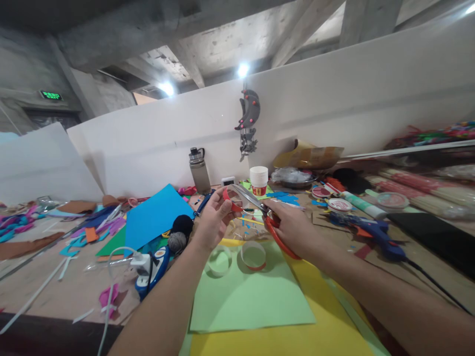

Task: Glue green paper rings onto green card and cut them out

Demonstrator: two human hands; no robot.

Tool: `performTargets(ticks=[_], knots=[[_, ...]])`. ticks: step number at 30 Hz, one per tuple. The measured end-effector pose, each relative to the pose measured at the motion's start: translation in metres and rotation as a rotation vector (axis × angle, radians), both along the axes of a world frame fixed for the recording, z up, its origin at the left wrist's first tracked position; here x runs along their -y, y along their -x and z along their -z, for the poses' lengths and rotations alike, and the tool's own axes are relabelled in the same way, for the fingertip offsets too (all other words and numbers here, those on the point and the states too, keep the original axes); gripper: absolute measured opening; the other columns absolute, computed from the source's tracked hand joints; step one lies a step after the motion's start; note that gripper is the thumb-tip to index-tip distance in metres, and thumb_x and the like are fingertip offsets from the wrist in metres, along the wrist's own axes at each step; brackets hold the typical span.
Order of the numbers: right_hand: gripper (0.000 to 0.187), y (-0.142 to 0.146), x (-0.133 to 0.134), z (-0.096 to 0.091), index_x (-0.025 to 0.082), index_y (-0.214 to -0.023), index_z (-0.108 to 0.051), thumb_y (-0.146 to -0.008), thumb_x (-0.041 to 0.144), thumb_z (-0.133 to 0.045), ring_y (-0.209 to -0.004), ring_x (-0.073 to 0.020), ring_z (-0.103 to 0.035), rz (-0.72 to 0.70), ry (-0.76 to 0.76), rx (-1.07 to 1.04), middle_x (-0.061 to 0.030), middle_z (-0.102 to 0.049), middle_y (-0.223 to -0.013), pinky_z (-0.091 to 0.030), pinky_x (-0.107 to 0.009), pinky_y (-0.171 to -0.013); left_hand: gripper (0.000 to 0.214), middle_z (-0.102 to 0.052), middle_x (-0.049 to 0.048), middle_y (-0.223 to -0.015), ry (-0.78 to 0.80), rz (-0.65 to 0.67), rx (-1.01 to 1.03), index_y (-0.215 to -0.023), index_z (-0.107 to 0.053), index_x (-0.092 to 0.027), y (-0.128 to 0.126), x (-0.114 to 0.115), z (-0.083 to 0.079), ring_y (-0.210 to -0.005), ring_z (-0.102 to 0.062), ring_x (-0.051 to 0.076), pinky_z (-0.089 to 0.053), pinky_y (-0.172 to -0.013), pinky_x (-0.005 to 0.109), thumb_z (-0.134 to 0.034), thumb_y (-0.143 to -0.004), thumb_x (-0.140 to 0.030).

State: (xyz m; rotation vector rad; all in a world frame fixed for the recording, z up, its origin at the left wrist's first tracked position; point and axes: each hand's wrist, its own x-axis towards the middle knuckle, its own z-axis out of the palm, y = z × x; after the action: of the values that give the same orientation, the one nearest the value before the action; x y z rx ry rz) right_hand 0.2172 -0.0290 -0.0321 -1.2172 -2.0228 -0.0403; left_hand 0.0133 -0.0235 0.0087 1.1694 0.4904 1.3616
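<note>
My left hand (211, 222) is closed around a red paper ring (230, 198) that looks cut from a paper cup, lifted over the table. From the other side, my right hand (293, 227) grips scissors (250, 198) by their orange-red handles. The blades point left and reach the ring; whether they are cutting its edge I cannot tell. Below the hands, a pale ring (209, 262) and another ring with a red edge (243, 254) stand on a light green sheet (252, 306). Beyond them is a stack of white paper cups (259, 174).
A yellow sheet (260, 343) lies under the green one. Left are a blue sheet (154, 217), yarn balls (180, 233) and a power strip (156, 272) with a white cable. A bottle (200, 173) stands behind. On the right lies a blue glue gun (382, 242) with its cord.
</note>
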Motion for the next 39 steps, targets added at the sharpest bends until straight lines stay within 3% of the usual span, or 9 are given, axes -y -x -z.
performTargets(ticks=[5, 16, 24, 34, 39], knots=[[0.038, 0.0007, 0.0016, -0.0024, 0.016, -0.120, -0.058, -0.083, 0.023, -0.049, -0.095, -0.0265, -0.062, 0.005, 0.007, 0.015, -0.0137, -0.067, -0.105, -0.047, -0.035, -0.078, 0.053, -0.066, 0.0058, -0.104, -0.014, 0.018, 0.017, -0.110, -0.059, -0.020, -0.0003, 0.0006, -0.0007, -0.081, -0.065, 0.014, -0.050, -0.059, 0.022, -0.079, -0.067, -0.042], [0.039, 0.0016, 0.0051, -0.0046, 0.017, -0.121, -0.059, -0.084, 0.022, -0.046, -0.086, -0.0243, -0.064, -0.011, 0.007, 0.018, -0.0113, -0.070, -0.099, -0.047, -0.033, -0.074, 0.041, -0.070, 0.0057, -0.098, -0.009, 0.022, 0.037, -0.103, -0.062, -0.019, 0.0005, 0.0008, -0.0043, -0.083, -0.068, 0.018, -0.051, -0.061, 0.024, -0.072, -0.074, -0.046], [0.038, 0.0024, 0.0027, -0.0047, 0.020, -0.120, -0.057, -0.083, 0.024, -0.051, -0.094, -0.0247, -0.062, -0.027, 0.024, -0.018, -0.0107, -0.067, -0.107, -0.047, -0.034, -0.079, 0.038, -0.070, 0.0071, -0.098, -0.007, 0.024, 0.031, -0.104, -0.064, -0.017, 0.0030, -0.0010, -0.0035, -0.082, -0.068, 0.018, -0.050, -0.060, 0.024, -0.068, -0.078, -0.045], [0.038, 0.0028, 0.0023, -0.0027, 0.019, -0.120, -0.057, -0.083, 0.022, -0.050, -0.084, -0.0222, -0.060, -0.022, 0.047, -0.003, -0.0107, -0.066, -0.101, -0.046, -0.030, -0.071, 0.042, -0.070, 0.0078, -0.099, 0.021, 0.057, -0.001, -0.100, -0.065, -0.016, 0.0015, 0.0016, -0.0022, -0.082, -0.068, 0.018, -0.052, -0.063, 0.024, -0.071, -0.073, -0.048], [0.041, 0.0032, 0.0047, -0.0054, 0.018, -0.123, -0.057, -0.083, 0.022, -0.051, -0.090, -0.0231, -0.062, -0.032, 0.047, -0.012, -0.0117, -0.068, -0.106, -0.047, -0.031, -0.075, 0.043, -0.072, 0.0089, -0.096, 0.026, 0.083, 0.019, -0.101, -0.065, -0.014, 0.0038, -0.0009, -0.0025, -0.081, -0.069, 0.020, -0.052, -0.061, 0.024, -0.072, -0.074, -0.047]])
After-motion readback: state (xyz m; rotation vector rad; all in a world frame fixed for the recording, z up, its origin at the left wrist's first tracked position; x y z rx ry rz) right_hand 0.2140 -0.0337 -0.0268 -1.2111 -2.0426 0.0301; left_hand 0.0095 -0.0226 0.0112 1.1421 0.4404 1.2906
